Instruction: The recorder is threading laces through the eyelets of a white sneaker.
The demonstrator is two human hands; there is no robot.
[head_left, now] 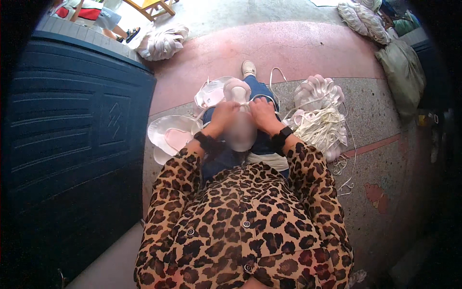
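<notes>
Both my hands meet over my lap, close together above my blue trousers. My left hand [225, 115] is closed, its fingertips beside a pale pink and white cup-shaped piece [237, 89]; what they pinch is hidden. The fingers of my right hand [263, 113] are bent in a pinch on a thin white cord [258, 97] running across the gap between the hands. A smooth pale form [240, 132] below the hands is blurred. More white and pink cup-shaped pieces lie left of my lap, one of them a wide white piece with a pink inner part [177, 138].
Right of my legs, a heap of loose white cord [315, 129] lies against stacked pink and white cups [318, 91]. A dark blue panelled door [82, 115] stands at my left. White bundles [163, 42] and a grey-green sack [400, 72] lie farther off. Another person's leg [109, 21] shows at upper left.
</notes>
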